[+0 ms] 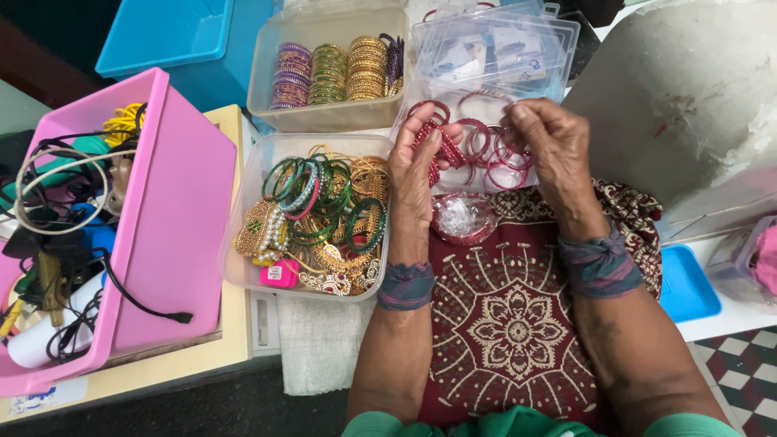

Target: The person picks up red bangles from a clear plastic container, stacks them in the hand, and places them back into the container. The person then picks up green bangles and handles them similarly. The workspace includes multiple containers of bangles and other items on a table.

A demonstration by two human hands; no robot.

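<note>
Two hands (413, 166) (550, 146), red bangles (477, 146), three clear tubs (324, 218)

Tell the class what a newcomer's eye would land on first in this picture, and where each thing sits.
At the centre, the left hand and right hand hold red bangles over a clear box. Left of the hands, a clear tub brims with green bangles and gold jewellery; behind it, another tub holds neat bangle stacks. At far left, a pink bin holds tangled cables.
</note>
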